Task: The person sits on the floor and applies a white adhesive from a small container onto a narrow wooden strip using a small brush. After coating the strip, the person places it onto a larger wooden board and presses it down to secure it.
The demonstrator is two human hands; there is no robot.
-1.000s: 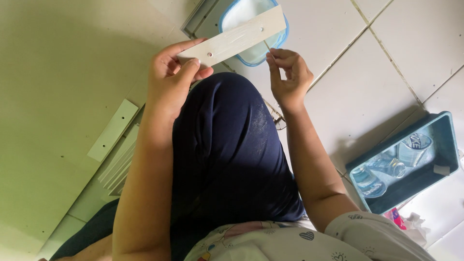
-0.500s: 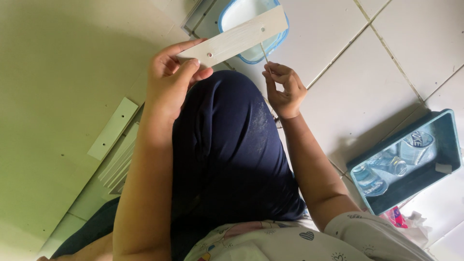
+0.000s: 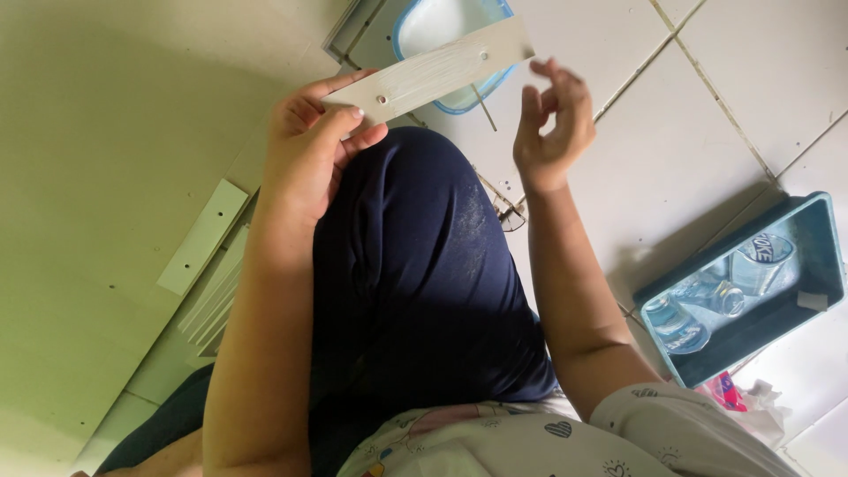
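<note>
My left hand point(image 3: 309, 150) grips one end of a flat whitish strip point(image 3: 433, 71) with small holes and a screw or rivet near my thumb. A thin pin or nail hangs down through the strip's far part. My right hand point(image 3: 552, 119) is raised just right of the strip, its fingers spread and loosely curled, holding nothing that I can see. Both hands are above my raised knee in dark blue cloth point(image 3: 415, 265).
A large pale green board point(image 3: 97, 177) lies at the left, with another drilled strip point(image 3: 203, 234) and several more stacked beside it. A blue-rimmed container point(image 3: 442, 26) sits behind the strip. A teal tray point(image 3: 826, 256) with clear plastic cups stands at the right on white floor tiles.
My right hand has let go of the thin pin, opened its fingers and moved up and to the right. The strip in my left hand stays about where it was.
</note>
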